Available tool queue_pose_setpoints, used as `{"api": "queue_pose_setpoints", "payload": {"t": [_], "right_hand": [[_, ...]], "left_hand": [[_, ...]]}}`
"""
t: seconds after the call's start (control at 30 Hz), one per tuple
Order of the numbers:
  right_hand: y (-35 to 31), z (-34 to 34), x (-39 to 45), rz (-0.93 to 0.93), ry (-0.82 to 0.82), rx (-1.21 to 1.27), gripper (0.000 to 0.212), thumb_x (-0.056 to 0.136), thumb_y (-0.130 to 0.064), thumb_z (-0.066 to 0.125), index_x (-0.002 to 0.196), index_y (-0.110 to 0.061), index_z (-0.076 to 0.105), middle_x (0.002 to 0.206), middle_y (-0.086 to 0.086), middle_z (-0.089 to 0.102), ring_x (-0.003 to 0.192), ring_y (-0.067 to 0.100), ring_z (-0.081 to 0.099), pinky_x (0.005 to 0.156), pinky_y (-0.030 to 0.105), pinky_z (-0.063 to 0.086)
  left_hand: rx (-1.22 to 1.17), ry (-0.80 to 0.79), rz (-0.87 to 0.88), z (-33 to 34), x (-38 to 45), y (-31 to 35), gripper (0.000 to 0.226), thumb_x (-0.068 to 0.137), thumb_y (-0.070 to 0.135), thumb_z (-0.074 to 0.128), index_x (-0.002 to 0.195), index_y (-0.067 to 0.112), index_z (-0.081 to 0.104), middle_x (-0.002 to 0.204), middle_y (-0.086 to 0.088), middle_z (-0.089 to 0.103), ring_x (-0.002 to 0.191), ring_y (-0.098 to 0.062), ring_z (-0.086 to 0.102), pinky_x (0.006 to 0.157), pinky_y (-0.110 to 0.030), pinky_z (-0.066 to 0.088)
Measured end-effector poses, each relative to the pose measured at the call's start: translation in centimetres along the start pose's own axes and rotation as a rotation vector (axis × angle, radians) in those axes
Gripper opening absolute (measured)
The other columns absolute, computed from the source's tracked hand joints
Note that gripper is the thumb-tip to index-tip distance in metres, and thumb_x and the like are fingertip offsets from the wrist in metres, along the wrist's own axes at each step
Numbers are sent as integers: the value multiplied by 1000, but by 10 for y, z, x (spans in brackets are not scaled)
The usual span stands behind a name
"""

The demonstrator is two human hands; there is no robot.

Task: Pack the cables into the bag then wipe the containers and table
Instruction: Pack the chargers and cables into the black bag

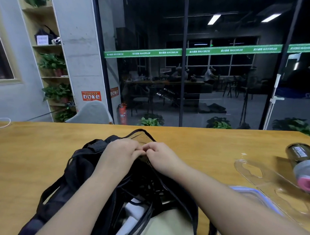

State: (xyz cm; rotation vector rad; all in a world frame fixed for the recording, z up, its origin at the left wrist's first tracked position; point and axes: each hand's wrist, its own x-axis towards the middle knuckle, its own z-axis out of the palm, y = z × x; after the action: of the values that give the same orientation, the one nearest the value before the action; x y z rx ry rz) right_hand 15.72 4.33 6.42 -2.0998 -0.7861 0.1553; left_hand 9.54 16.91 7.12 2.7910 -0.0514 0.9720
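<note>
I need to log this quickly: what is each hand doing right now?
Left hand: fingers curled, pinching the bag at its opening.
Right hand: fingers curled, pinching the same edge.

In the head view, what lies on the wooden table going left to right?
White cable loop at the far left edge → black mesh bag with both hands at its opening, left hand then right hand → blue-rimmed clear container → dark bottle with grey and pink cap, lying on its side.

An office: glass partition (184, 72) onto desks with seated workers, plant shelf (50, 68), fire extinguisher (122, 114).
</note>
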Motion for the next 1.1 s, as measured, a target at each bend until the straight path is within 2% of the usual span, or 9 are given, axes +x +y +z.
{"api": "queue_pose_setpoints", "payload": {"t": [0.07, 0.17, 0.23, 0.33, 0.4, 0.53, 0.83, 0.97, 1.1], "right_hand": [[-2, -3, 2, 88, -74, 14, 30, 96, -28, 37, 76, -19, 58, 76, -1, 58, 70, 16, 53, 61, 29, 41], [1, -9, 4, 239, -251, 107, 33, 94, -45, 42, 78, -17, 52, 72, -2, 49, 63, 16, 46, 49, 23, 34], [5, -14, 6, 237, -326, 224, 29, 96, -42, 48, 77, -19, 50, 68, -6, 46, 55, 10, 42, 40, 17, 28], [3, -30, 15, 221, -416, 211, 19, 95, -33, 55, 82, -18, 51, 71, -6, 49, 51, 4, 43, 37, 15, 23], [-5, -41, 24, 224, -483, 98, 14, 93, -29, 59, 92, -16, 54, 76, -4, 53, 55, 6, 47, 38, 17, 28], [-15, -51, 33, 212, -572, -31, 8, 93, -22, 58, 95, -15, 57, 78, -2, 57, 55, 7, 55, 38, 20, 37], [4, -40, 29, 95, -474, -117, 8, 93, -26, 59, 89, -19, 61, 74, -9, 58, 50, -1, 55, 42, 15, 33], [12, -34, 28, 46, -416, -123, 13, 93, -29, 58, 82, -22, 60, 69, -13, 59, 52, 1, 55, 40, 14, 35], [14, -34, 31, 3, -288, -98, 17, 95, -30, 56, 84, -18, 63, 69, -9, 62, 50, 5, 54, 50, 22, 38]], "left_hand": [[-135, 86, -45, -1, -7, 0, 12, 85, 21, 64, 89, 20, 75, 88, 8, 72, 88, -9, 62, 74, -16, 37], [-267, 127, -82, 1, -14, -1, 12, 81, 11, 68, 88, 16, 76, 87, 7, 72, 86, -2, 58, 76, -3, 36], [-321, 166, -88, 1, -16, -1, 11, 79, 9, 70, 86, 14, 77, 84, 8, 72, 90, 1, 54, 76, 2, 35], [-403, 183, -132, 3, -19, 0, 10, 77, 10, 72, 85, 15, 77, 80, 12, 69, 84, 11, 55, 74, 2, 36], [-429, 184, -144, 7, -21, 0, 10, 76, 12, 73, 84, 17, 77, 80, 12, 70, 80, 17, 55, 73, 1, 38], [-421, 185, -131, 13, -25, 3, 11, 77, 12, 74, 85, 19, 77, 82, 13, 71, 85, 2, 60, 77, -9, 44], [-389, 85, -142, 15, -26, 5, 10, 79, 19, 72, 88, 21, 74, 81, 16, 66, 85, -1, 58, 77, -15, 44], [-301, 64, -75, 17, -25, 3, 11, 77, 25, 65, 80, 20, 74, 78, 11, 67, 80, -8, 58, 76, -22, 42], [-277, 88, -51, 13, -26, 3, 10, 75, 23, 64, 73, 16, 71, 76, 11, 66, 81, -8, 54, 80, -18, 39]]}}
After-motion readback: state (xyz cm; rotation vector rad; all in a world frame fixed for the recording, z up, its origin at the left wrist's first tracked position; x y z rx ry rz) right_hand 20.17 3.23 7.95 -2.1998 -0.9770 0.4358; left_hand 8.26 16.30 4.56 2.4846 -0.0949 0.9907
